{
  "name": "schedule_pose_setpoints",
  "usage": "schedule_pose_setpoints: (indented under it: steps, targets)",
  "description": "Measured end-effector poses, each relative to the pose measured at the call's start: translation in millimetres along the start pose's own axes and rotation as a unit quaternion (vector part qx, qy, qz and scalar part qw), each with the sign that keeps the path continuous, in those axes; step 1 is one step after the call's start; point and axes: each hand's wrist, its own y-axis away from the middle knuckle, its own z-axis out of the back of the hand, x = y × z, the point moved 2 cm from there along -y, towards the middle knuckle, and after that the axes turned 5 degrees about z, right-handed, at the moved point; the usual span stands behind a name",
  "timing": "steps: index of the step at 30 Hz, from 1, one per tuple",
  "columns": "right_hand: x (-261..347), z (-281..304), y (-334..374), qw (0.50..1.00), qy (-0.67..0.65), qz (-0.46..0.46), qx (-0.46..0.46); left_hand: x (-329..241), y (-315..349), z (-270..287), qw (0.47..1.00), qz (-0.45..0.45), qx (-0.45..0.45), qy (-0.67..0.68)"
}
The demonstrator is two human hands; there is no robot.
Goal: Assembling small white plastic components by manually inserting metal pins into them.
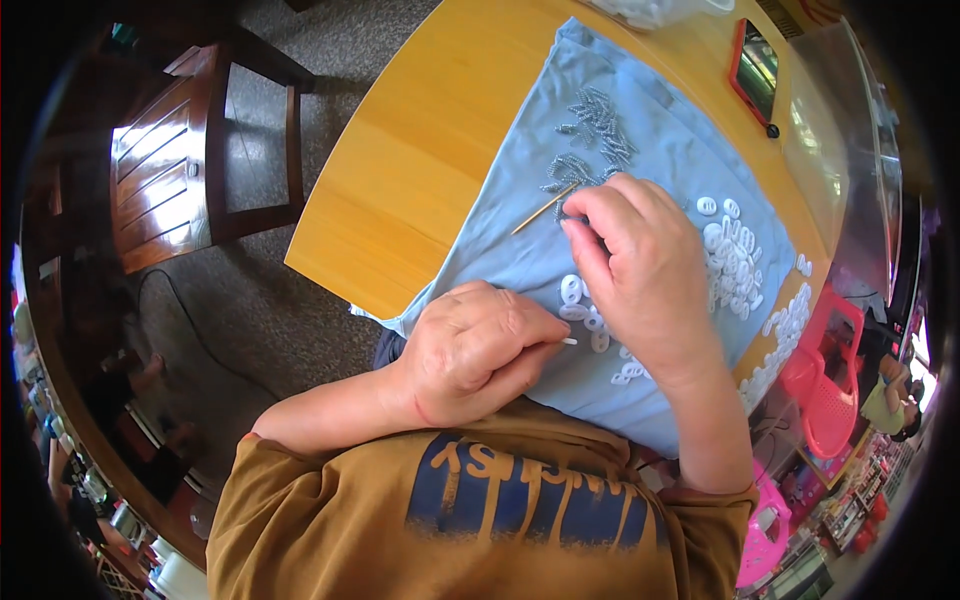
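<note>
My left hand [478,348] is closed over the near edge of a light blue cloth [490,240]. The end of a small white plastic piece [570,341] pokes out from its thumb and forefinger. My right hand [645,260] hovers over the middle of the cloth, thumb and forefinger curled together beside small metal springs [600,125]; what its fingertips hold, if anything, is too small to make out. A thin tan stick [543,210] lies slanted by the springs. White oval plastic pieces with holes [572,290] lie between my hands, partly hidden by my right hand.
More white oval pieces [735,260] are heaped right of my right hand, and small white parts [788,325] line the table's right edge. A red-edged phone [755,75] lies at the far right of the yellow wooden table [410,150]. A wooden chair [170,160] stands left.
</note>
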Motion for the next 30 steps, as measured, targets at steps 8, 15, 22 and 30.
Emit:
schedule_pose_setpoints:
  steps: [8,15,22,30]
  targets:
    - [1,1,-6,0.999,0.010,0.025,0.019,2,2,-1,1.000,0.004,0.000,0.003]
    - [3,2,1,0.998,-0.036,0.036,-0.049,-1,1,2,0.999,0.024,0.007,0.022]
    - [17,16,43,0.874,-0.426,-0.190,-0.140,-11,-4,0,0.922,0.238,-0.034,0.304]
    - [21,18,88,0.752,-0.594,-0.238,-0.160,-22,-8,-28,0.801,0.372,0.028,0.468]
